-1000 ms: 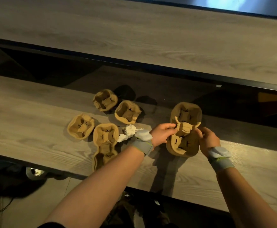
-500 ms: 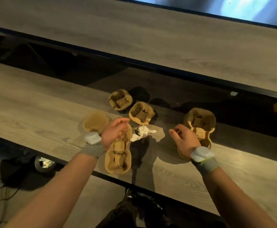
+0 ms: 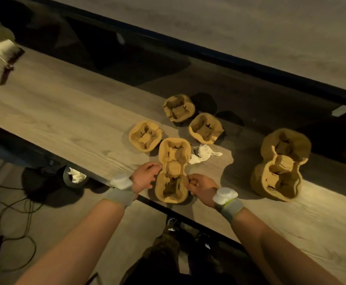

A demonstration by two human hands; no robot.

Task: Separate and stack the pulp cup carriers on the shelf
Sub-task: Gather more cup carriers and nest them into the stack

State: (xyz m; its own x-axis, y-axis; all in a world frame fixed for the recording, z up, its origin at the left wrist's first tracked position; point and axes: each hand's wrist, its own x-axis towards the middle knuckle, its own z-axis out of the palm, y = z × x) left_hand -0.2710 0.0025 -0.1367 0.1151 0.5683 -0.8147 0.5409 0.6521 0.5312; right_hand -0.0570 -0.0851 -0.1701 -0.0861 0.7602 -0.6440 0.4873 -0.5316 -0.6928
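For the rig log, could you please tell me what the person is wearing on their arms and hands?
Both forearms are bare, with no sleeves or gloves in view. Each wrist carries a grey fabric band with a white rounded unit on top: the left wristband and the right wristband. The right one shows a thin yellow-green edge.

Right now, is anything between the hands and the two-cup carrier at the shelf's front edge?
Nothing visible: left hand and right hand already touch the two-cup carrier at its waist.

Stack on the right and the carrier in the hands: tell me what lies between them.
Bare shelf only, head view; the white paper scrap lies further back.
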